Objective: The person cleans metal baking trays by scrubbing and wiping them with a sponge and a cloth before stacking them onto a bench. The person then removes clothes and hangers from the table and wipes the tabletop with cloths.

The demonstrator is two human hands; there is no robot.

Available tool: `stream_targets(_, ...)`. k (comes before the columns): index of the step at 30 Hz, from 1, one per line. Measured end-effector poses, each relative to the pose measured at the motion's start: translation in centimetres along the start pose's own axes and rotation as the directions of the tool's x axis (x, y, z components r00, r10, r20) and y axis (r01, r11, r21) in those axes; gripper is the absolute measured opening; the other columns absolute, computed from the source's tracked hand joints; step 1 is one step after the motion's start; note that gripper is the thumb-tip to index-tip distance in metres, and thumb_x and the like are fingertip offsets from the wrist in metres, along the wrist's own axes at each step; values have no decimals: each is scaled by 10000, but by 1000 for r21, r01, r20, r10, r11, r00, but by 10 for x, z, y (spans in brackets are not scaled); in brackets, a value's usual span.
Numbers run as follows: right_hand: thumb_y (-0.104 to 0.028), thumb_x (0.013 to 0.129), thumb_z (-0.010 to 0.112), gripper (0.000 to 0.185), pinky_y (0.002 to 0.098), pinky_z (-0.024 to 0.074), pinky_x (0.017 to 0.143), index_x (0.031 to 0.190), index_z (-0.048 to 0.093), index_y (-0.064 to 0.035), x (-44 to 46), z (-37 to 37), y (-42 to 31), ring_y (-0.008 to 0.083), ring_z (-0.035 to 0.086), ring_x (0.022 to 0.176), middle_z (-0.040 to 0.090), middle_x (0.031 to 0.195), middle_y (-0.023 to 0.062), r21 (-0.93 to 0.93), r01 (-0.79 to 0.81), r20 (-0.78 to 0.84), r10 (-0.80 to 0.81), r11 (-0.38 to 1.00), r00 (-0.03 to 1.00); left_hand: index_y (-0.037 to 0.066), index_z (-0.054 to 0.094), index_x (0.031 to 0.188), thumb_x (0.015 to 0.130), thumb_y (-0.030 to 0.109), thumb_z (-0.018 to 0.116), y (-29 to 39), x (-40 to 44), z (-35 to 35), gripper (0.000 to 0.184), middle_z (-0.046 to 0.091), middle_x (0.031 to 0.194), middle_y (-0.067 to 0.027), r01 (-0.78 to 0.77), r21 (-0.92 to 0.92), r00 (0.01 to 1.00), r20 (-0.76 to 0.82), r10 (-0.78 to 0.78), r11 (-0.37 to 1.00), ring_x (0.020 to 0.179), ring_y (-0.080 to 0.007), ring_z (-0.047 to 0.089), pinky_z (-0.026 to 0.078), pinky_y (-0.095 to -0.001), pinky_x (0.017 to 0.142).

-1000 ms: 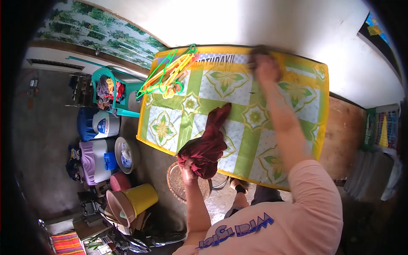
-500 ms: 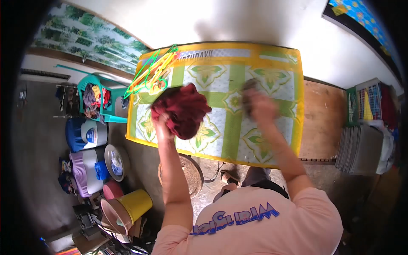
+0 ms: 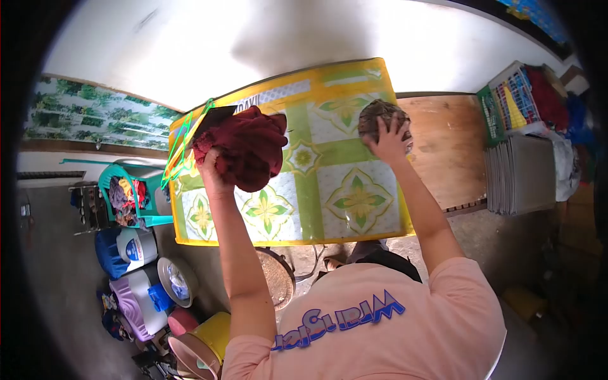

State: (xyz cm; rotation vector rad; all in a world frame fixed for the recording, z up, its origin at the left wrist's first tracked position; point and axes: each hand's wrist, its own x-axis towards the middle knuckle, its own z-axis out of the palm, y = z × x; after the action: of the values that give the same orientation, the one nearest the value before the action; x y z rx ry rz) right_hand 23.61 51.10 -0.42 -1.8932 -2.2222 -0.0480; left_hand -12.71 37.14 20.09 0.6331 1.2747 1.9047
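My left hand (image 3: 214, 170) grips a bunched maroon cloth (image 3: 244, 149) from below, over the left part of the table. A dark, flat piece (image 3: 216, 118) shows behind that cloth; what it belongs to is unclear. On the right, my right hand (image 3: 389, 140) has its fingers spread over a balled brown patterned cloth (image 3: 373, 115) and grasps it near the table's right edge. Partly hidden behind the maroon cloth are several green and yellow hangers (image 3: 180, 152). Under both hands is the table's flowered green, white and yellow cover (image 3: 310, 209).
A bare wooden surface (image 3: 446, 149) adjoins the table on the right, beside a stack of grey panels (image 3: 516, 177). At left stand a teal chair (image 3: 107, 183) with clothes, a basin (image 3: 168, 275) and a yellow bucket (image 3: 215, 332). A round stool (image 3: 272, 278) stands below the table's front edge.
The view has turned and shifted, so the table appears further left. My right hand has carried the brown cloth toward the table's right edge. My left hand still grips the maroon cloth.
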Motion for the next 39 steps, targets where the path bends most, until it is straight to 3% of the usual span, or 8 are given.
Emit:
stream_targets(6, -196, 901, 513, 484, 515, 416, 998, 1379, 456, -238, 36, 50, 86, 410, 419, 1280, 328, 1504, 130, 519, -288, 350, 107, 805, 931, 9, 563, 1154, 749, -16, 595, -29, -10, 40, 407, 639, 1063, -102, 20, 41, 998, 59, -22, 999, 943, -219, 638, 539, -331, 827)
stream_targets(10, -181, 878, 538, 453, 465, 429, 990, 1330, 522, -195, 75, -28, 124, 390, 589, 1116, 507, 1371, 159, -124, -67, -398, 12, 990, 917, 9, 546, 1185, 747, -5, 602, -34, -18, 49, 442, 630, 1086, -103, 38, 53, 996, 75, -42, 998, 968, -220, 630, 533, -335, 849)
stream_targets(12, -190, 861, 541, 404, 439, 425, 994, 1255, 588, -112, 128, 51, 213, 347, 571, 1159, 632, 1196, 175, 239, -292, 559, 115, 926, 821, 10, 538, 1195, 746, -12, 595, -42, -28, 45, 452, 629, 1085, -103, 76, 70, 997, 19, -77, 995, 971, -219, 627, 532, -336, 849)
stream_targets(19, -227, 868, 573, 384, 345, 502, 803, 1198, 629, -40, 141, 24, 221, 206, 652, 908, 699, 996, 136, 644, -296, 188, 229, 705, 955, 11, 540, 1161, 739, -47, 576, -48, -33, 32, 428, 631, 1054, -100, 105, 102, 993, 35, -109, 989, 933, -211, 632, 535, -334, 821)
stream_targets(20, -249, 876, 570, 416, 342, 507, 778, 1234, 602, -38, 130, -43, 169, 214, 654, 892, 696, 1027, 130, 690, -434, 338, 273, 579, 901, 10, 544, 1153, 737, -50, 577, -47, -39, 26, 422, 631, 1055, -100, 110, 111, 994, 12, -112, 988, 932, -211, 633, 535, -334, 821)
stream_targets(25, -329, 905, 546, 484, 509, 500, 727, 1374, 496, -221, 102, -44, 30, 405, 647, 866, 661, 970, 227, 519, -1, 0, 1, 855, 1000, 1, 544, 1181, 730, -32, 577, -27, -72, -10, 453, 632, 1042, -107, 127, 8, 984, -123, -125, 992, 926, -216, 634, 538, -337, 814)
stream_targets(32, -226, 869, 571, 518, 514, 481, 857, 1375, 483, -300, 135, -1, -173, 400, 620, 986, 656, 1098, 184, 719, 115, -3, -163, 686, 987, 4, 490, 1289, 713, 35, 577, 8, -143, -94, 583, 590, 1187, -168, 125, -218, 940, -285, -185, 968, 1070, -305, 603, 526, -427, 906)
stream_targets(39, -360, 894, 537, 522, 612, 94, 1141, 1402, 427, -406, 122, 92, -342, 316, 131, 1461, 231, 1575, -22, 390, 433, 170, -526, 813, 834, -3, 490, 1301, 693, 115, 644, 6, -190, -137, 638, 587, 1247, -176, 79, -198, 903, -401, -154, 977, 1155, -337, 568, 439, -490, 1038)
